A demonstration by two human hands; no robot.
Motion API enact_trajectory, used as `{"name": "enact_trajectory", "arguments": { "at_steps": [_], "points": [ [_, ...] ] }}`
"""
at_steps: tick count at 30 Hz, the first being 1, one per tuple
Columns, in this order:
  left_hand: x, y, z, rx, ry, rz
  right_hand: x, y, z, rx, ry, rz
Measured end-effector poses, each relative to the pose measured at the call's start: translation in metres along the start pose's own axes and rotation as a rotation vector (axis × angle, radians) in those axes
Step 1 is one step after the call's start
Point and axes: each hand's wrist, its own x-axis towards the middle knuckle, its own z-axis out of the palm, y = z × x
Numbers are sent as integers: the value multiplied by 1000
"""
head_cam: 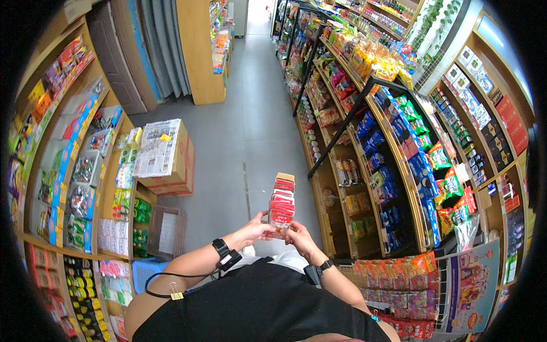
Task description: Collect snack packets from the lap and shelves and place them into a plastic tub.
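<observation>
Before my body, over the grey floor, I hold a narrow open display box (281, 205) packed with a row of small red and white packets. My left hand (255, 227) grips its near left side, thumb along the front. On the near right corner, the fingers of my right hand (299, 238) close around the box's lower edge. The far end shows a raised brown cardboard flap (285, 176). The packets lean one behind another, and the box's underside is hidden.
Wooden shelves of packaged goods (81, 171) stand on the left. A cardboard carton (183, 162) topped with newspaper (156, 147) sits on the floor beside them. To the right runs a snack rack (372, 171) with a black frame. A grey tiled aisle (260, 107) leads ahead.
</observation>
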Motion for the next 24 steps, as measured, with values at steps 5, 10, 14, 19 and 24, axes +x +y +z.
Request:
{"name": "enact_trajectory", "arguments": {
  "at_steps": [5,10,14,19,24],
  "points": [
    [40,39,-29,41,21,-9,70,-25,-7,10,-9,54],
    [80,87,-43,29,101,11,141,-57,-24,17,-78,88],
    [126,129,-61,71,135,34,203,-102,-33,-12,-140,114],
    [193,195,-76,104,193,62,296,-152,-64,28,-227,84],
    [257,257,-81,46,235,112,372,-205,-97,-7,-268,86]
  ]
}}
